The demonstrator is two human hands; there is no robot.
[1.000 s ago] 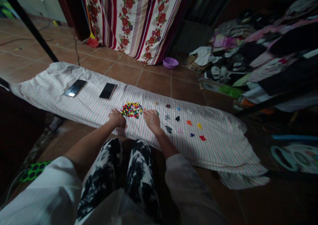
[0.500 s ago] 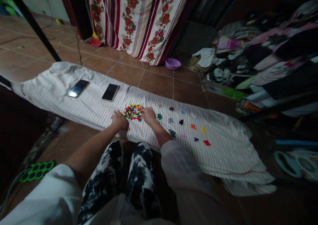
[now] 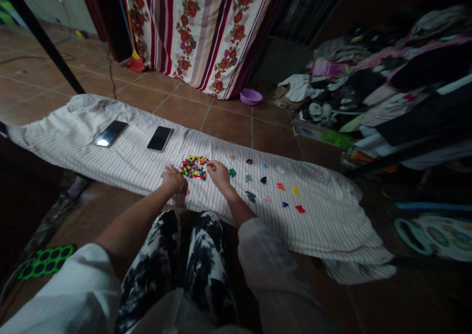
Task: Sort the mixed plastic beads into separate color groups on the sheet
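A heap of small multicoloured pieces point(image 3: 193, 167), too small to tell their kind, lies on the striped cloth point(image 3: 217, 196). At its left edge, my left hand point(image 3: 172, 179) rests on the cloth with fingers stretched out, holding nothing. My right hand point(image 3: 220, 173) is at the heap's right side, thumb and fingertips pinched on what looks like a small dark piece. Farther right, similar pieces sit in little groups by colour, among them green point(image 3: 232, 172), black point(image 3: 263, 180), orange point(image 3: 280, 186), yellow point(image 3: 295, 190) and red point(image 3: 300, 208).
Two phones point(image 3: 160, 138) lie on the cloth left of the heap. Beyond the cloth, a purple basin point(image 3: 251, 97) stands on the tiled floor near a flowered curtain point(image 3: 206, 34). Piled clothes point(image 3: 368, 78) fill the right side. A green rack-like object point(image 3: 47, 262) is at lower left.
My right hand has drawn back slightly from the heap's right edge, its fingertips pinched. My left hand stays beside the heap. The whole view has shifted a little.
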